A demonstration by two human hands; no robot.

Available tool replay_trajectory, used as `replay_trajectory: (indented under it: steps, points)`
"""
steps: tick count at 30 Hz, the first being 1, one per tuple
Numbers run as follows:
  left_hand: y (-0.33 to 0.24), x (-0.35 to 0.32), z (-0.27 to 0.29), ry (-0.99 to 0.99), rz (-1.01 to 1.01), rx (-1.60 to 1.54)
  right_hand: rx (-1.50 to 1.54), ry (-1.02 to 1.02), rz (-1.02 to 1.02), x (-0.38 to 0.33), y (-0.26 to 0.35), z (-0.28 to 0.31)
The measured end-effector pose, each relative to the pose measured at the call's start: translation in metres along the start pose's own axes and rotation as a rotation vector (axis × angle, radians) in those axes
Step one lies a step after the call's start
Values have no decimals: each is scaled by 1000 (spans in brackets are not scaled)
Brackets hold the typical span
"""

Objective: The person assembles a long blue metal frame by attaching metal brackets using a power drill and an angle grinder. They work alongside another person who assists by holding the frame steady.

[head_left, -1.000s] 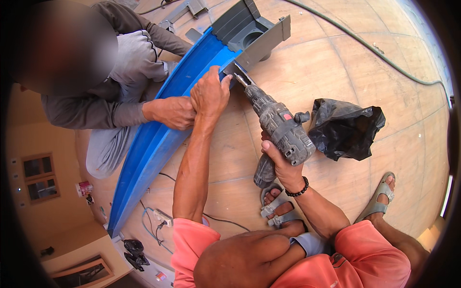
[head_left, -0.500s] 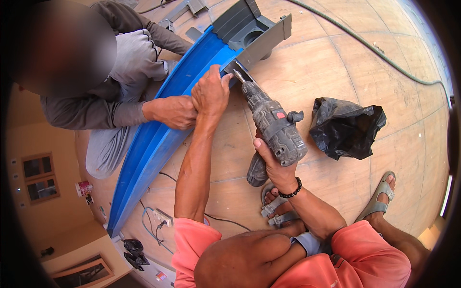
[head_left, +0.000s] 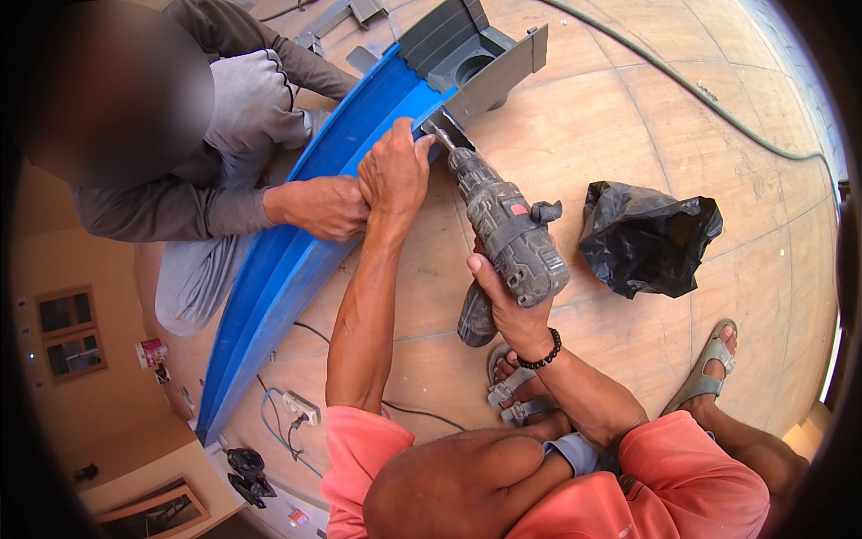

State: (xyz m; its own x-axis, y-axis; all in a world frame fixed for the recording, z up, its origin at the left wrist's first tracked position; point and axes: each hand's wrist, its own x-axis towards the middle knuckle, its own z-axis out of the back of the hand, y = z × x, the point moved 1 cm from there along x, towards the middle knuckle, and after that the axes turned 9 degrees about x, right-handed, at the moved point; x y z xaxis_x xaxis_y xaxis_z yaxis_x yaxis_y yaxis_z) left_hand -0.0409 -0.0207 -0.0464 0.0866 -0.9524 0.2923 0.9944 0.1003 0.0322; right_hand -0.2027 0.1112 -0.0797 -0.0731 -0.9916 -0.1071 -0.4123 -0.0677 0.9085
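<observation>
A long blue gutter point(head_left: 369, 124) runs slantwise from the lower left to the upper middle, with a grey outlet piece point(head_left: 498, 83) fitted at its far end. My left hand point(head_left: 395, 172) is closed over the gutter's near rim, its thumb toward the grey piece. In my right hand point(head_left: 518, 316) is a dusty dark power drill point(head_left: 510, 225), tilted so its bit points at the gutter wall beside my left thumb. Whether the bit touches the wall I cannot make out. A co-worker's hand point(head_left: 321, 207) holds the same rim, against my left hand.
A black plastic bag point(head_left: 648, 241) stands on the tiled floor to the right of the drill. A dark hose point(head_left: 682, 85) curves across the far right. Near the gutter's lower end lie a white power strip point(head_left: 301, 406), cables and another black bag point(head_left: 247, 469). The co-worker sits at the left.
The drill's rear and my right hand have shifted slightly left. My left hand and the co-worker's hand keep their hold on the gutter.
</observation>
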Motion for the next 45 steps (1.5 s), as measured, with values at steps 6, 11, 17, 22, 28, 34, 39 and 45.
replay_trajectory:
  steps: [6,11,17,22,28,34,39,45]
  points:
    - [0,1,1,15,16,-8,-54,-23,79,0,0,-1]
    - [1,1,0,5,14,-17,-125,-19,107,1,-2,0]
    - [0,3,1,62,22,-20,-162,21,143,10,0,4]
    - [0,2,4,58,17,0,-236,92,257,14,3,5]
    - [-2,5,5,68,20,19,-168,89,160,16,-6,10]
    - [-2,4,2,51,15,38,-138,77,42,14,-9,14]
    - [0,5,2,54,11,39,-110,75,3,15,-6,14]
    - [-1,5,1,55,9,53,-177,100,76,20,-5,20]
